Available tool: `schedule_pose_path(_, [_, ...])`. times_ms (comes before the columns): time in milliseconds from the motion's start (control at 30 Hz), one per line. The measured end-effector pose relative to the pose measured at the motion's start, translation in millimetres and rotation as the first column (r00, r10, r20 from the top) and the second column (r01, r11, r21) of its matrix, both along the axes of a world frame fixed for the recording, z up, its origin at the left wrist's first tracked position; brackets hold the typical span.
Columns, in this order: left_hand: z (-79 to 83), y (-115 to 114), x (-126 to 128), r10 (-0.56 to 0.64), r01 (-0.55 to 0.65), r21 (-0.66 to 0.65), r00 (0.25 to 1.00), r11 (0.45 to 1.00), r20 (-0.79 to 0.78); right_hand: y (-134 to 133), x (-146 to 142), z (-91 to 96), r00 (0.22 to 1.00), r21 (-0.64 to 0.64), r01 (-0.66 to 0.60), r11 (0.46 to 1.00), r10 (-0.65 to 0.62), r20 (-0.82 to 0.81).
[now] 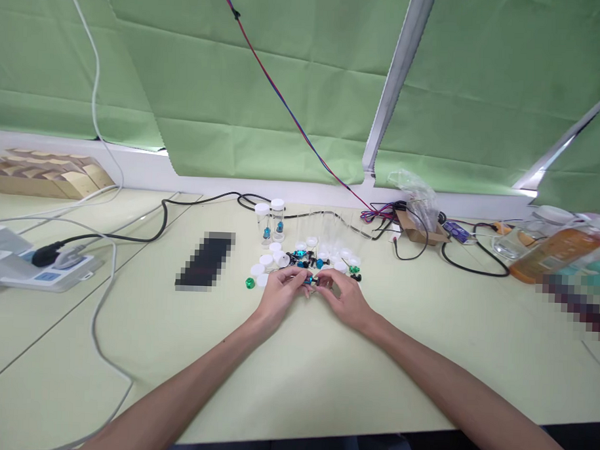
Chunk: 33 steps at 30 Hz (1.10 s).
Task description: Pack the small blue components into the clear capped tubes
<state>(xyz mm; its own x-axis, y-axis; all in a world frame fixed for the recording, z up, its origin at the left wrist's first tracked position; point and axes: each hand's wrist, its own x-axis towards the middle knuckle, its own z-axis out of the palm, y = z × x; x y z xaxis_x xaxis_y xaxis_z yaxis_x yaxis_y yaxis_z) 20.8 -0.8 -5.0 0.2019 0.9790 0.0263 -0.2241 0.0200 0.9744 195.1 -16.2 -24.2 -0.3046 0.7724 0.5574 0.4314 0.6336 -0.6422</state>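
Observation:
Between the fingertips of both hands is a small blue and black part (pixel 310 280), too small to name closely. My left hand (pixel 284 287) pinches its blue end, and my right hand (pixel 344 295) grips the black end. Just beyond the fingers lies a pile of similar blue and black parts (pixel 301 254). White caps (pixel 266 261) are scattered to the left of the pile, with a green faceted piece (pixel 250 283) near them. Two clear tubes with white lids (pixel 262 224) stand upright behind, each with a blue piece inside. Several clear open tubes (pixel 332 229) stand behind the pile.
A pixelated dark rectangle (pixel 206 261) lies left of the hands. A power strip (pixel 47 272) and cables are at the left. Toward the right are a small cardboard box (pixel 420 230) with a plastic bag, and an orange bottle (pixel 545 254). Green blinds hang behind the table.

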Motion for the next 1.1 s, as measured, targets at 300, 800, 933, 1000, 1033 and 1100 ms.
schedule_pose_path(300, [3.7,-1.5,0.9,-0.012,0.012,0.000,1.000,1.000,0.003,-0.8,-1.9,1.1,1.000,-0.022,0.024,0.999,-0.023,0.018])
schedule_pose_path(800, [0.9,-1.0,0.1,-0.021,0.021,0.003,1.000,1.000,0.003,-1.9,-2.3,3.8,0.999,-0.027,0.044,0.999,-0.043,0.016])
schedule_pose_path(933, [-0.2,-0.6,0.1,-0.012,0.012,0.002,1.000,1.000,0.008,-2.2,-2.3,3.7,0.999,-0.005,0.038,0.999,-0.038,0.004])
schedule_pose_path(1000, [-0.6,-0.6,0.2,-0.011,0.011,-0.003,1.000,1.000,0.009,-2.2,-2.2,3.0,0.999,0.005,0.036,0.999,-0.036,0.001])
schedule_pose_path(1033, [-0.8,-0.7,0.3,-0.011,0.011,-0.004,1.000,1.000,0.007,-2.1,-2.1,2.6,0.999,0.008,0.034,0.999,-0.034,0.000])
schedule_pose_path(1100, [-0.9,-0.7,0.4,-0.013,0.013,0.001,1.000,1.000,0.004,-2.1,-1.9,2.3,0.999,0.011,0.033,0.999,-0.033,-0.001])
